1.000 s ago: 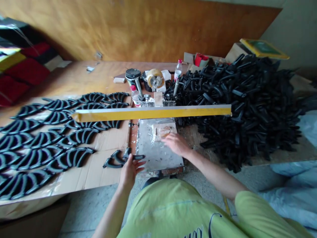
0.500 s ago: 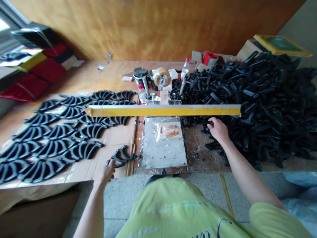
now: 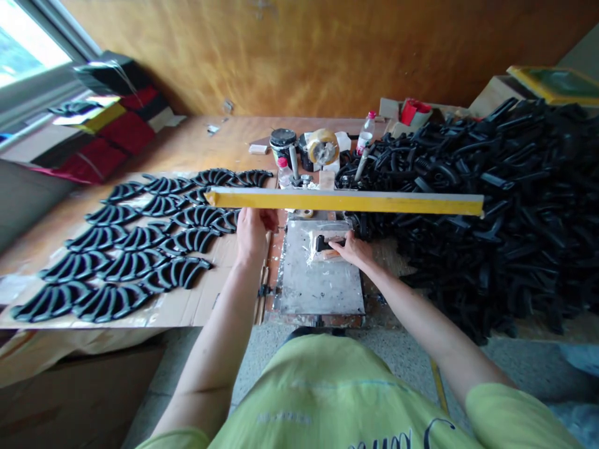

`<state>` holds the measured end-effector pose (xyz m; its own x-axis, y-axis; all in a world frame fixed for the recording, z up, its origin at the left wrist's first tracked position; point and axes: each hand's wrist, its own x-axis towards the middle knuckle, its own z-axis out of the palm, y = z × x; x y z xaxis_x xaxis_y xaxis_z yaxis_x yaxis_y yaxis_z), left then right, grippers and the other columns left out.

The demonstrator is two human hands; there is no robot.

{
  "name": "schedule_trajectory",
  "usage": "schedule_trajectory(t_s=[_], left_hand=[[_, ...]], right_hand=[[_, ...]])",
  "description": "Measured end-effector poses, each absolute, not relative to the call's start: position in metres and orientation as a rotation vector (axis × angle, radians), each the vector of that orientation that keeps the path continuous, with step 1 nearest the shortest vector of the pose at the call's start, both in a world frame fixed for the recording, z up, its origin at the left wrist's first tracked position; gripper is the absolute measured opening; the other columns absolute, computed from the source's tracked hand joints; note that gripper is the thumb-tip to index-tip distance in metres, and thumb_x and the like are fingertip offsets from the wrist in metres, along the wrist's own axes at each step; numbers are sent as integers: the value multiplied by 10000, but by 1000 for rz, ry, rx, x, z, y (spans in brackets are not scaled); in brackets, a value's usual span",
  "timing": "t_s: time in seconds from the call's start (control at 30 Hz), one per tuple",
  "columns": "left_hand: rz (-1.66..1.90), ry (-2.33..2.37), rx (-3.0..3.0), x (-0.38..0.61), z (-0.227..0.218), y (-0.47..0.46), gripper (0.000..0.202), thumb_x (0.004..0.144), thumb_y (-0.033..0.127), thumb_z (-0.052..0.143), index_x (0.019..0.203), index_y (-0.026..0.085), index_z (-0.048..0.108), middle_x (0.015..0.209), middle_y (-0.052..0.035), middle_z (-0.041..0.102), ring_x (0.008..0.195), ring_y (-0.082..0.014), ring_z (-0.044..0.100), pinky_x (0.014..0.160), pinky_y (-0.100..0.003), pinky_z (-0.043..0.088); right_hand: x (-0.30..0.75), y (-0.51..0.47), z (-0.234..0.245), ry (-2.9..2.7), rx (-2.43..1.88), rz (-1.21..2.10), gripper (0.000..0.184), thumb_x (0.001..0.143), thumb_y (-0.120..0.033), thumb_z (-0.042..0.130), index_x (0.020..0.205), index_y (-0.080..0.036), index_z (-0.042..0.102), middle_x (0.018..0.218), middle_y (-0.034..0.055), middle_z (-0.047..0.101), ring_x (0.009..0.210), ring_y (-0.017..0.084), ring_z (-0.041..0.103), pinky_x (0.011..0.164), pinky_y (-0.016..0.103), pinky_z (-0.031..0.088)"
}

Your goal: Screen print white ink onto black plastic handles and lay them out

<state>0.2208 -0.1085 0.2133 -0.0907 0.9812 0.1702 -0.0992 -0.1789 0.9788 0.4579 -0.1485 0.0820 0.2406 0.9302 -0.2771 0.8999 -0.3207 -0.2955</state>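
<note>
My left hand [image 3: 253, 232] is raised to the left part of a long yellow bar [image 3: 346, 201] that hangs across the bench. Its fingers curl at the bar's lower edge. My right hand [image 3: 353, 249] rests on a smeared metal plate [image 3: 318, 287] and pinches a small black plastic piece [image 3: 327, 242] lying on a taped patch there. To the left, rows of black curved pieces [image 3: 140, 249] lie on a cardboard sheet [image 3: 187, 305]. A big heap of black pieces [image 3: 491, 187] fills the right side.
Behind the plate stand a black tin [image 3: 282, 140], a tape roll [image 3: 322, 148] and two small bottles [image 3: 366, 128]. Red and black stacked sheets [image 3: 107, 118] lie at the far left under a window. A plywood wall backs the bench; concrete floor is below.
My left hand left the black curved piece on the cardboard and rose to the yellow bar. My right hand came back from the heap with a black piece and set it on the plate.
</note>
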Motion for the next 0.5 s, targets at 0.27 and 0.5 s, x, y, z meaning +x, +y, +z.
schedule_trajectory(t_s=[0.27, 0.5], left_hand=[[1450, 1129, 1189, 215, 206, -123, 476, 878, 591, 466, 971, 169, 665, 598, 0, 600, 502, -107, 551, 462, -206, 419], [1397, 1126, 1190, 217, 212, -114, 469, 877, 577, 466, 933, 152, 656, 620, -12, 627, 493, -92, 549, 456, -182, 414]], right_hand=[[443, -172, 71, -2358, -1677, 206, 499, 942, -426, 482, 1383, -193, 479, 1411, 144, 522, 1340, 300, 423, 1092, 507, 291], [436, -162, 55, -2345, -1635, 259, 594, 898, -452, 537, 1435, -219, 438, 1495, 80, 429, 1404, 313, 322, 1133, 550, 231]])
